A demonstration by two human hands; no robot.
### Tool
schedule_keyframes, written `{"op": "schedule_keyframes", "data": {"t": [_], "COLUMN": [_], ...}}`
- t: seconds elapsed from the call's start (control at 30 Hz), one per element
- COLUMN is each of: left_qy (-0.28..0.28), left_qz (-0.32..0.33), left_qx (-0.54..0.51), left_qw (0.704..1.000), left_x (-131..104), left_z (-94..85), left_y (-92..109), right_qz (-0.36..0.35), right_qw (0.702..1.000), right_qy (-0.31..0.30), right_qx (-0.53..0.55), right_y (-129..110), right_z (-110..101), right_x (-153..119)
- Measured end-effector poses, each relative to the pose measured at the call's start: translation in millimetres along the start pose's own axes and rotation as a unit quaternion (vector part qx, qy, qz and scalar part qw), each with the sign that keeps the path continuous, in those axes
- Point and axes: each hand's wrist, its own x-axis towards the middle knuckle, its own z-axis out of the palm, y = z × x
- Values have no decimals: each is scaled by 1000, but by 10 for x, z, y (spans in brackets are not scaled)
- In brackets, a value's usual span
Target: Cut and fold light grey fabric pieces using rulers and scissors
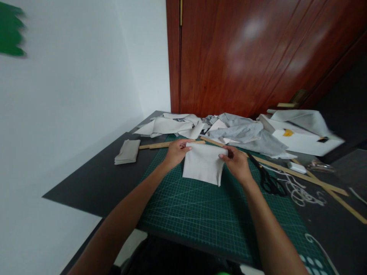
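Off-white folded rectangular cloth (203,164) over green gridded cutting mat (195,214), toward mat's 12 o'clock | left hand (177,152) and right hand (237,163): fingers pinching cloth's upper corners, 11 and 1 o'clock | layers part slightly at 5 o'clock; could misalign if either pinch slackens | black scissors (262,174), 3 o'clock: possible snag if cloth drifts.

Two hands here, one left hand (175,154) and one right hand (239,164), with one folded cloth (203,164) between the fingers (224,157). One mat (197,214) under them, one small cloth stack (129,151) off left of them, one pair of scissors (265,177) and one box (304,141) to their right, at least three wooden sticks (315,179) around them.
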Motion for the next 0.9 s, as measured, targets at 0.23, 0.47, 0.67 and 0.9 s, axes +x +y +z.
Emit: {"op": "schedule_keyframes", "data": {"t": [0.23, 0.47, 0.67, 0.9], "left_qy": [44, -41, -49, -70], "left_qz": [186, 130, -148, -280], "left_qx": [197, 73, 1, 39], "left_qw": [962, 988, 988, 957], "left_x": [-64, -79, -175, -253], "left_z": [-70, -85, 128, 178], "left_y": [257, 347, 156, -173], "right_qz": [-95, -107, 103, 155], "right_qw": [991, 990, 992, 977], "right_qy": [61, 26, 1, -71], "right_qx": [-74, 83, 69, -129], "right_y": [-191, -325, -116, 274], "right_z": [-134, -220, 10, 306], "right_x": [-24, -43, -28, -62]}}
